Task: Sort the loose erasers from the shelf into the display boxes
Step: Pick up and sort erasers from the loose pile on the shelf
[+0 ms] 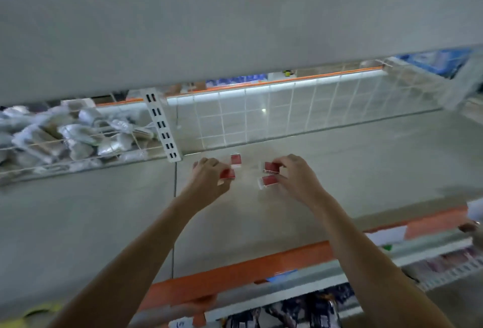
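Erasers in red sleeves lie in a small cluster deep on the shelf [339, 171], close to its back edge and just in front of the wire grid panel [261, 118], so both your arms reach well in from the orange front edge. Your left hand [206, 176] has its fingers curled over one red eraser [228, 174], which it appears to pinch; another eraser [235, 159] lies loose just beyond that hand, toward the back, its long axis running roughly front to back. Your right hand [295, 176] grips an upper eraser [271, 167] at its fingertips, and a lower eraser [267, 182] sits just beside its thumb; whether the thumb actually holds that one you cannot tell through the blur. The loose piece is nearer your left hand, so that side is better placed to gather it. No display boxes show here, so the carry will have to leave this shelf.
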